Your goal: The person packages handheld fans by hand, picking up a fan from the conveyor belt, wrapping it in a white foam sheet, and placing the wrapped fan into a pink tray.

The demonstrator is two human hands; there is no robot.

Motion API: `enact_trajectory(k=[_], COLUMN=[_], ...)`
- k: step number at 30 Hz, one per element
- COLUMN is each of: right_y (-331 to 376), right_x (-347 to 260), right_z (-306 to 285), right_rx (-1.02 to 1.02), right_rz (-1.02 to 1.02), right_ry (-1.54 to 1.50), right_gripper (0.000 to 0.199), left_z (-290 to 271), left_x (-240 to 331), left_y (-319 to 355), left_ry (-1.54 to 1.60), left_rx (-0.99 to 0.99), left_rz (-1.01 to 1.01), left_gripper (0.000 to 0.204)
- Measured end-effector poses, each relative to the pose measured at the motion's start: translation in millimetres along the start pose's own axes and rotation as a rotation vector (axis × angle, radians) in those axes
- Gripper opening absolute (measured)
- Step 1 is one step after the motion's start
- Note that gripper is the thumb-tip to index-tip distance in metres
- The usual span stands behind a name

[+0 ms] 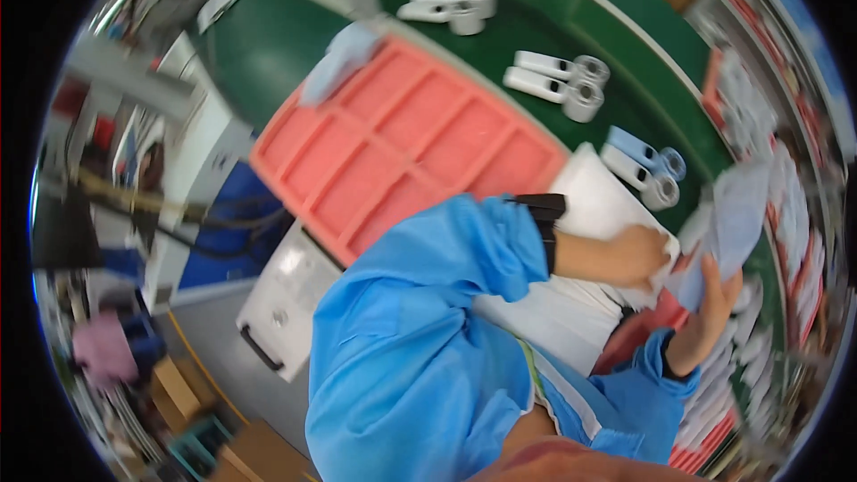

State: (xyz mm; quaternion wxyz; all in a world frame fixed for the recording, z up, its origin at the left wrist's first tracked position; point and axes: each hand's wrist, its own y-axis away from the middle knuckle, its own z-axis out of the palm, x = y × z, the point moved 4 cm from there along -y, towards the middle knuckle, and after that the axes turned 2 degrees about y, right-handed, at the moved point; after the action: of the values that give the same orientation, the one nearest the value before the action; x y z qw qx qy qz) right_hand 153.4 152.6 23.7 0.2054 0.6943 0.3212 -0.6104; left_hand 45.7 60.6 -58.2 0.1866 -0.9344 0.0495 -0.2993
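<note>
My left hand (636, 256) reaches across to the right with its fingers curled on the edge of a white padded sheet (600, 192). Beside it, my right hand (711, 311) is raised, its fingers round the lower end of a pale blue, thin plastic bag (739, 214). What the bag contains, if anything, I cannot make out. Part of a red tray (656, 326) shows below the hands. Close to the white sheet, a pair of hand-held devices, one blue and one white (638, 165), lies on the green conveyor belt (536, 22), each with a round ring end.
A pink compartment tray (415, 138) lies left of the white sheet, with a pale blue cloth-like piece (341, 62) on its far corner. White devices (561, 85) lie farther along the belt. Stacked trays of wrapped items (750, 116) line the right side. Cardboard boxes (259, 455) stand lower left.
</note>
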Motion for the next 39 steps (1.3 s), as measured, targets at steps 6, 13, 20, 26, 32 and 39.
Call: enact_trajectory(k=[6, 13, 20, 26, 32, 39], right_y=[-6, 4, 19, 5, -45, -88], right_x=[-4, -24, -45, -39, 2, 100], right_z=[26, 42, 70, 25, 5, -6], right_rx=[-0.198, 0.027, -0.184, -0.079, 0.03, 0.016], right_rz=[0.048, -0.301, -0.632, -0.477, -0.359, -0.197], right_ry=[0.116, 0.284, 0.272, 0.592, 0.631, 0.777], right_gripper=[0.045, 0.046, 0.049, 0.044, 0.041, 0.053], left_z=[13, -88, -177, -290, -304, -288], left_x=[-8, 3, -17, -80, -206, -107], left_y=[-13, -23, -2, 88, 277, 162], left_ry=[0.22, 1.567, 1.066, -0.5, -0.716, -0.732], left_rx=[0.035, 0.029, 0.638, 0.608, 0.352, 0.534], left_rz=[-0.115, 0.125, -0.121, -0.582, -1.038, -0.366], left_gripper=[0.049, 0.063, 0.051, 0.068, 0.069, 0.046])
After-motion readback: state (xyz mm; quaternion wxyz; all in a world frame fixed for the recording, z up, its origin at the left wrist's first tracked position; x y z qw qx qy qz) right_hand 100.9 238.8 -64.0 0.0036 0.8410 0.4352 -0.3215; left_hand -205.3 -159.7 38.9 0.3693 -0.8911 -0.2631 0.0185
